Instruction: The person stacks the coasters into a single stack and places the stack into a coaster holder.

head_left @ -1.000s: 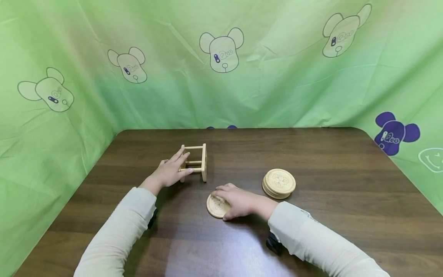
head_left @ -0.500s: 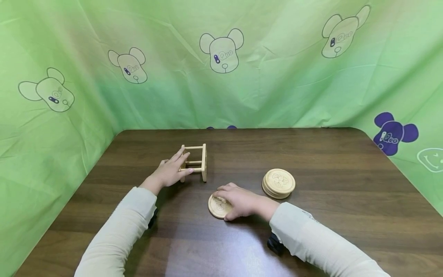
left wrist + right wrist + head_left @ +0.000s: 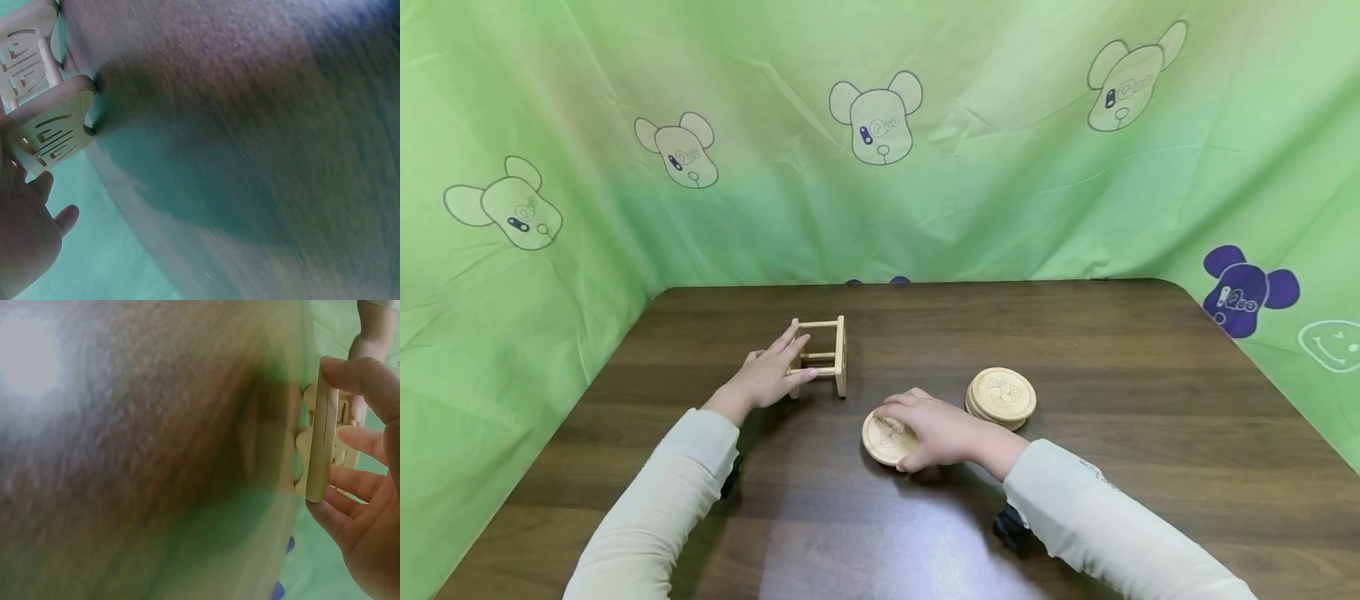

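A small wooden rack (image 3: 841, 354) with thin rods stands left of the middle in the head view. My left hand (image 3: 763, 379) rests on its left side with fingers spread and fairly straight, the thumb along the front rod. In the left wrist view, its slotted side panel (image 3: 59, 128) shows beside the hand. My right hand (image 3: 943, 429) pinches a round wooden coaster (image 3: 886, 442) with a carved pattern by its edges. Seen edge-on in the right wrist view, the coaster (image 3: 322, 434) is between thumb and fingers, raised off the table.
Several matching coasters are piled in a stack (image 3: 1002, 396) just behind the right forearm. The dark wood table (image 3: 760, 533) ends at a green curtain (image 3: 760, 225) printed with cartoon heads, which surrounds its back and sides.
My right hand has brought the coaster slightly rightward and up from the table. The left hand stays on the rack, and the head view has shifted slightly.
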{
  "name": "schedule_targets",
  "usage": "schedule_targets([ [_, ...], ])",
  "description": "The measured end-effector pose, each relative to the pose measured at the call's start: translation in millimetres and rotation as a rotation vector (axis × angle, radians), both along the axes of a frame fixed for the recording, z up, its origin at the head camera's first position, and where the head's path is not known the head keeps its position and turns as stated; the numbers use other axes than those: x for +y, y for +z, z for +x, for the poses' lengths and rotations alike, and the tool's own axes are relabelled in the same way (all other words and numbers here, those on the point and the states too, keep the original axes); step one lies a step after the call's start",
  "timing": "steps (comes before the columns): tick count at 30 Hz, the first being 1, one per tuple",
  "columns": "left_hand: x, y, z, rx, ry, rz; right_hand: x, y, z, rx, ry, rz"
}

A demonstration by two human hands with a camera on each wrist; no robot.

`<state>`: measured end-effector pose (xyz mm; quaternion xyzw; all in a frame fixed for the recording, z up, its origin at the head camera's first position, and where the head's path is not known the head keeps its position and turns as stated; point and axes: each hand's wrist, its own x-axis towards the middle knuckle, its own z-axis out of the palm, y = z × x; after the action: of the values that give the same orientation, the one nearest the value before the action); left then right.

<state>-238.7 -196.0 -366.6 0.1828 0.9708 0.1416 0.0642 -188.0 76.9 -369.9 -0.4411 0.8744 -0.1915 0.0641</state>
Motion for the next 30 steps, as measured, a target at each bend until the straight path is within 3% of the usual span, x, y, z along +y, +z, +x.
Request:
schedule_targets([
  [13,0.4,-0.6,-0.8,0.004,0.004,-0.009,23,9.2,0.8,-0.003,-0.048,-0.026],
  [30,0.0,0.1,-0.5,-0.001,0.001,-0.004,58,21.7,-2.1,0.063,-0.116,-0.033],
])
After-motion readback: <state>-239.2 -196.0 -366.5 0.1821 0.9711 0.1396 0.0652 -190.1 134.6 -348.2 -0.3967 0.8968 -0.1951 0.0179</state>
